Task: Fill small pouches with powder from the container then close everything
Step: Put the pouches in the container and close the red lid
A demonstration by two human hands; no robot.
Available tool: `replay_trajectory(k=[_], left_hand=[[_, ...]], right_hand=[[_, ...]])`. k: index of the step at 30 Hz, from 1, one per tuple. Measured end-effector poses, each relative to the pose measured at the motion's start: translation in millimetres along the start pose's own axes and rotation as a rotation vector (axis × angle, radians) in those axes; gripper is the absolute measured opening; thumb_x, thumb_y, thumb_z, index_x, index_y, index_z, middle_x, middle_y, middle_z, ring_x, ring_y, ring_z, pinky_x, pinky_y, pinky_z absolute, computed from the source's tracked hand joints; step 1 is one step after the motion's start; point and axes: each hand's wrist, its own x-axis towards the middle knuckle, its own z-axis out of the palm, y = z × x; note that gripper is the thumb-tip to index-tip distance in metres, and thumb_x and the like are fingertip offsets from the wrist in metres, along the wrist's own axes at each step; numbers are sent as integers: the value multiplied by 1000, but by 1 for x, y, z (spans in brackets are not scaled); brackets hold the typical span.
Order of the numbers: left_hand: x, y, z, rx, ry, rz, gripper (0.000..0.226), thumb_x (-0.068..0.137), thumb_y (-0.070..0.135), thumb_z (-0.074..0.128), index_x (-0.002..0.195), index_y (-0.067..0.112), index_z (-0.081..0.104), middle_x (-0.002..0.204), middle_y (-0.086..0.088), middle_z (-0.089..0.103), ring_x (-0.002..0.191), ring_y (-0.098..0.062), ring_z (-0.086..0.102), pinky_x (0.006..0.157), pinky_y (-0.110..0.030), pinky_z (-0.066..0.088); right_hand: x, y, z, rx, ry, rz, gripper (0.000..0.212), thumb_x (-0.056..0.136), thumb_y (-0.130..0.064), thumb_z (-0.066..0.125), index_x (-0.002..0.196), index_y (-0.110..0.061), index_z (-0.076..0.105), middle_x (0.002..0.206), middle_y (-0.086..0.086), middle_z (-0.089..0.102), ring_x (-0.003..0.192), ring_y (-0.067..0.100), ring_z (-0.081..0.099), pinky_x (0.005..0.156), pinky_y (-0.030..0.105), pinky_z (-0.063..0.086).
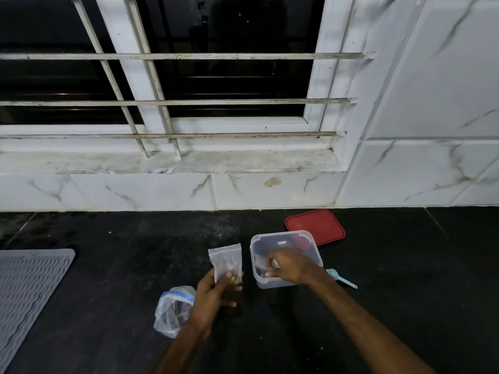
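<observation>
Left hand (pixel 216 292) pinches small zip pouch (pixel 225 261) upright by its lower end; right hand (pixel 287 265) dips into clear container (pixel 278 234), fingers curled. Whether they grip anything, cannot tell.

We see a black speckled stone countertop (pixel 121 265) meeting a wall of white marble-look tiles (pixel 432 90). A grey ribbed rubber mat (pixel 29 287) lies at the counter's far left. A dark window with white metal bars (pixel 167 102) sits above a stained white sill (pixel 216 161). A brownish smudge (pixel 272 181) marks the tile below it.
</observation>
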Motion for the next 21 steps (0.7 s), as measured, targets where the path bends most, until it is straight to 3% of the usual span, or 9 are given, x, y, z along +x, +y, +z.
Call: replay_trajectory(k=[2,4,7,9,10,12,14,18,21], left_hand=[[2,3,1,6,19,32,13,95,12,57,106,10,64,96,-18,71,82,-22,68,55,-31,54],[5,5,3,53,16,61,13,94,11,58,106,10,64,96,-13,71,85,-21,67,58,-31,55],[9,12,10,173,-65,139,12,94,15,61,104,11,65,89,-11,70,84,-22,64,63,-33,53],[13,16,20,269,-180,193,16,93,18,63,104,7,66,91,-18,70,80,-25,63,65,-38,51],[16,18,26,327,-224,220,15,93,16,63,104,6,66,93,-19,70,79,-25,64,65,-37,51],[23,20,41,408,-267,275,11,90,9,65,101,9,68,92,-11,72,82,-19,68,66,-28,55],[30,21,55,434,-287,322,22,86,9,71,107,16,67,100,-1,73,92,-14,70,76,-25,57],[44,19,64,518,-206,413,38,86,19,71,122,24,59,118,13,65,106,-7,63,86,-26,55],[54,14,63,480,-103,442,32,91,17,66,121,24,58,123,6,62,113,-14,60,88,-35,57]], right_hand=[[2,4,3,68,43,19,13,90,-32,64,95,-22,70,97,-4,72,88,13,64,85,35,52],[-3,0,-7,256,227,13,8,91,-23,66,97,-24,71,94,-9,73,85,3,64,83,24,50],[-20,-16,-27,538,207,-101,35,83,-27,76,116,-31,64,111,-17,68,102,-5,62,86,13,50],[-30,-23,-35,514,140,-172,49,81,-29,79,125,-33,59,122,-18,64,111,-4,58,89,15,50],[-33,-23,-37,475,157,-191,45,82,-27,78,123,-31,61,120,-17,65,110,-3,59,87,15,51],[-38,-17,-46,436,268,-193,29,85,-19,74,113,-25,67,106,-13,70,98,0,64,77,17,52],[-42,-6,-58,439,364,-157,28,85,-15,73,110,-25,64,98,-9,71,91,2,66,76,21,54],[-40,16,-72,392,568,-122,30,85,-14,73,112,-24,65,95,-8,74,89,2,68,81,24,55],[-38,28,-64,234,623,-144,18,87,-13,71,105,-18,72,94,-7,75,85,3,68,76,22,55]])
